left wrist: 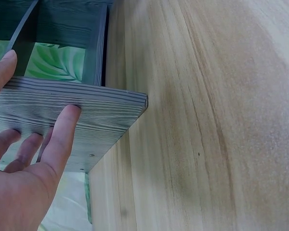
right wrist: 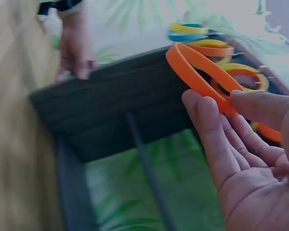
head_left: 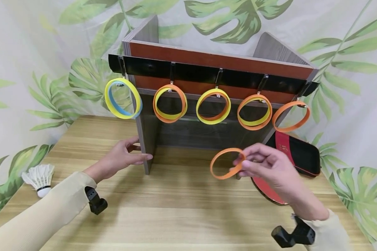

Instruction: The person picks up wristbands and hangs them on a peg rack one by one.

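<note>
In the head view my right hand (head_left: 270, 169) pinches an orange silicone wristband (head_left: 236, 170) between thumb and fingertips, in front of a grey wooden shelf unit (head_left: 146, 139). The right wrist view shows this band (right wrist: 185, 67) tilted above the fingertips. My left hand (head_left: 120, 158) grips the shelf's left side panel near its lower front edge; in the left wrist view, thumb and fingers lie on opposite faces of the panel (left wrist: 106, 103). Wristbands hang from hooks on a black rail (head_left: 194, 71): yellow with blue at left, orange-and-yellow pairs between, and an orange band (head_left: 290, 129) at right.
A white shuttlecock (head_left: 39, 177) lies on the wooden table (head_left: 163, 223) at the left. To the right, behind my right hand, are a red paddle (head_left: 267, 191) and a black case (head_left: 303, 157) with a red band. A leaf-patterned curtain (head_left: 232, 21) hangs behind.
</note>
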Motion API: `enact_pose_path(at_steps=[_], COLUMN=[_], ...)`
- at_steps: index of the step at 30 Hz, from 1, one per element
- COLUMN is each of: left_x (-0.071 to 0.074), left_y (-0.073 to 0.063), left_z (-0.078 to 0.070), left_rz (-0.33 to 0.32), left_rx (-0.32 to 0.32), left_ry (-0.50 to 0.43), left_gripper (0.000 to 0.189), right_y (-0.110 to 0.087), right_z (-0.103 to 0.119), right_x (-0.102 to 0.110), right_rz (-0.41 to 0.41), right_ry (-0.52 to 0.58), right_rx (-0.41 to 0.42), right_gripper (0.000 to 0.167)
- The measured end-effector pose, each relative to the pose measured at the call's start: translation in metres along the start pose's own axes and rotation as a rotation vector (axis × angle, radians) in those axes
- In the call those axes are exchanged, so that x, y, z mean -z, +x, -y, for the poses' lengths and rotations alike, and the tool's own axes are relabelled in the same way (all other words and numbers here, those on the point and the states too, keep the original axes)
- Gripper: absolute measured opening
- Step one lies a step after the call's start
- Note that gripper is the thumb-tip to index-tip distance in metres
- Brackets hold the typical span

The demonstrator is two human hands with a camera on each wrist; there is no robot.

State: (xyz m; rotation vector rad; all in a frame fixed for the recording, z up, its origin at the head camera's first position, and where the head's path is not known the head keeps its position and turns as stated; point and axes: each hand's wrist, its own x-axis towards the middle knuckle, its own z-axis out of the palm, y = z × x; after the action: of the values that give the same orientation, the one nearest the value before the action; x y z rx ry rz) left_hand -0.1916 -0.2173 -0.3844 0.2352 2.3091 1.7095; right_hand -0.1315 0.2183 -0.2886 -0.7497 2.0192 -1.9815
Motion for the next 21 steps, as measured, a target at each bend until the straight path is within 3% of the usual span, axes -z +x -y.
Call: enact_pose_path(at_steps=[5,10,13,16,21], left_x=[0.000,-0.001,-0.001,-0.001,-0.001], left_y=[0.000,-0.001,-0.001,-0.002,-0.002], left_z=[-0.002,-0.001,0.000,-0.001,0.000], left_rz=[-0.006,-0.007,-0.007,-0.004,-0.002], left_rx=[0.004,0.005,0.003,0.002,-0.003], left_ry=[0.002,-0.002,0.000,0.002,0.003], left_gripper=[0.083,0.083,0.083,0.082,0.080], right_y=[-0.008,-0.009,-0.008,-0.007,-0.005], right_z=[0.020,0.032,0.036,0.039,0.042], right_x=[0.017,0.032,0.039,0.043,0.046], right_rz=[-0.091,-0.167,-0.193,-0.248,-0.412], right_ry=[0.090,0.272,0.446,0.545,0.554], right_rx=[0.151,0.305,0.391,0.454,0.462], right_gripper=[0.033,0.035,0.033,0.030,0.022])
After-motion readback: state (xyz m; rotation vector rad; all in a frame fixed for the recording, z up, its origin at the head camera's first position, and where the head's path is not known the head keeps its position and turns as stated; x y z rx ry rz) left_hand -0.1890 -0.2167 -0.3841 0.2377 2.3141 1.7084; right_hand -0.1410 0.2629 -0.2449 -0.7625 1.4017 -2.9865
